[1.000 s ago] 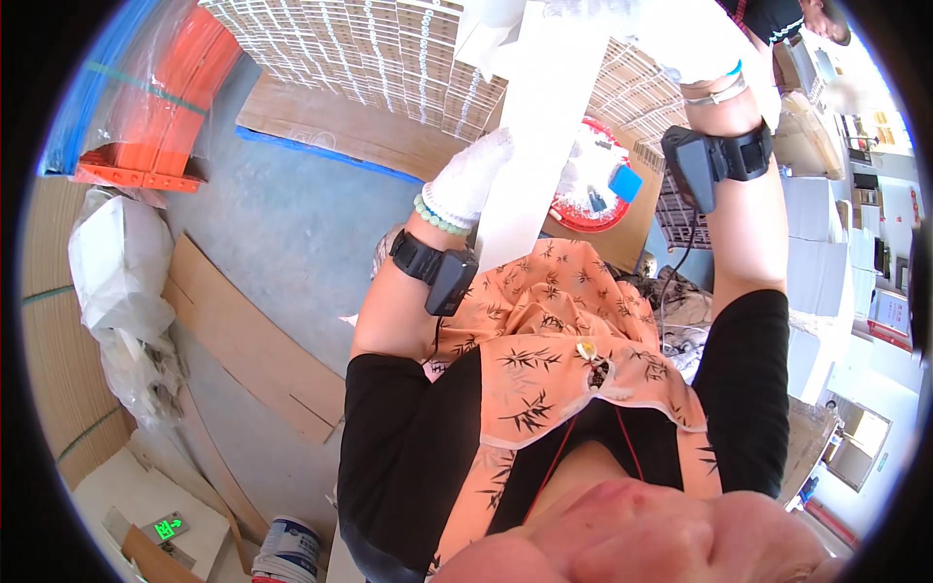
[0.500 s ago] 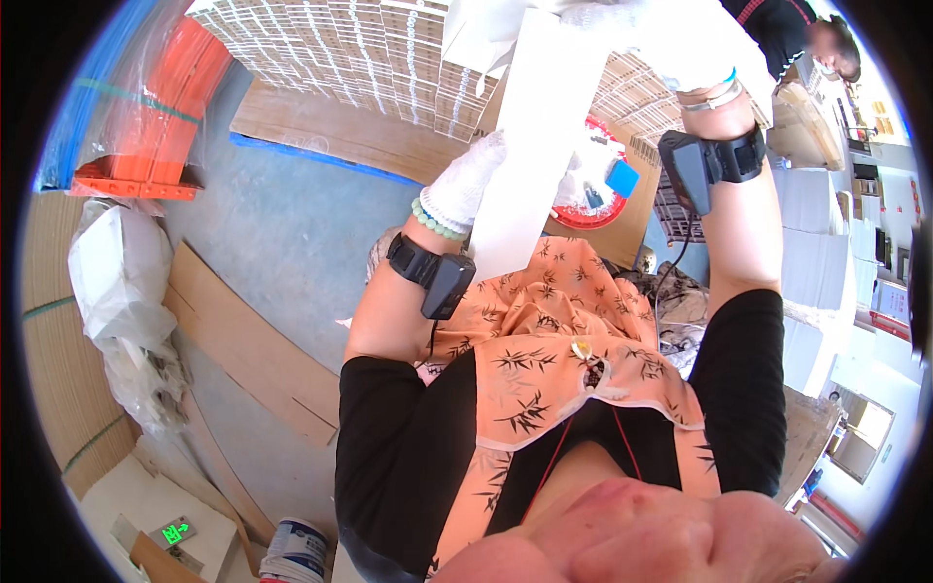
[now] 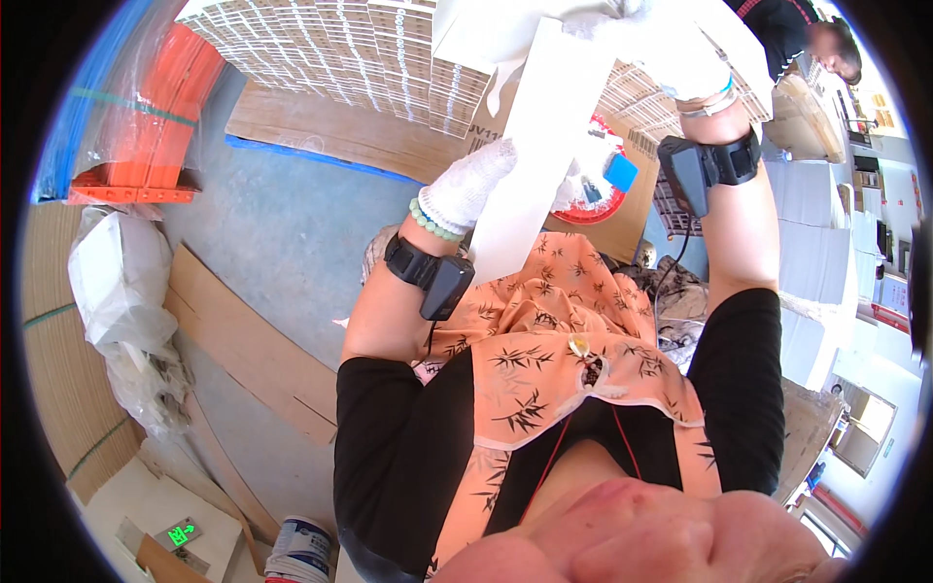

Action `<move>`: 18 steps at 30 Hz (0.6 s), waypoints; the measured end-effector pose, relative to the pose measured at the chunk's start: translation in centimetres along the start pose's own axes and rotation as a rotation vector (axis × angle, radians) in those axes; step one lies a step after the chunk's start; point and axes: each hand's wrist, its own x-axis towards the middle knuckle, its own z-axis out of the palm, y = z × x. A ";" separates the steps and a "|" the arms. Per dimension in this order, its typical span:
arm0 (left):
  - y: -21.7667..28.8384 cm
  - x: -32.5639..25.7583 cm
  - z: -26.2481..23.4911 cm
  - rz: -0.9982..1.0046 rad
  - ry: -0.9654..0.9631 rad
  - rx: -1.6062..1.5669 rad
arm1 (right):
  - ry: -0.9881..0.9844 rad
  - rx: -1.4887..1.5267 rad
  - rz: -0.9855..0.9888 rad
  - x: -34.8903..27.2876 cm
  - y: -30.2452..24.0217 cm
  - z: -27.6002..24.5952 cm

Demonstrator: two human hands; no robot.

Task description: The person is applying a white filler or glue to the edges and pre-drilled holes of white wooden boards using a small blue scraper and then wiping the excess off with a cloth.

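A long white flat panel (image 3: 539, 146) slants up and away in front of me. My left hand (image 3: 470, 183), in a white knitted glove, grips its left edge, with the fingertips hidden behind it. At the panel's far end is my right hand (image 3: 671, 49), also in a white glove. Glare washes out its fingers, so their hold cannot be made out. Beyond the panel's right side is a red round tub (image 3: 607, 210), partly covered, with white stuff in it and a small blue block (image 3: 620, 173) at its edge.
Stacked printed cartons (image 3: 360, 63) stand at the far side, with brown cardboard (image 3: 321, 121) below. To the left are orange parts in plastic wrap (image 3: 160, 126) and a cardboard strip (image 3: 248, 340) on the floor. A bucket (image 3: 296, 549) stands near left; another person (image 3: 782, 29) is far right.
The panel's far end has shifted slightly to the right and towards me. My left hand has moved a little to the right along with it.
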 end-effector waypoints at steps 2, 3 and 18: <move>0.0 0.1 0.1 0.014 -0.034 0.018 | 0.001 0.019 0.004 -0.5 0.3 -0.3; 0.0 0.2 0.2 0.032 -0.063 0.036 | -0.004 0.039 0.007 -0.7 0.3 -0.3; 0.5 2.2 -0.3 0.005 -0.090 -0.412 | 0.384 -0.207 -0.294 -7.2 6.4 -3.8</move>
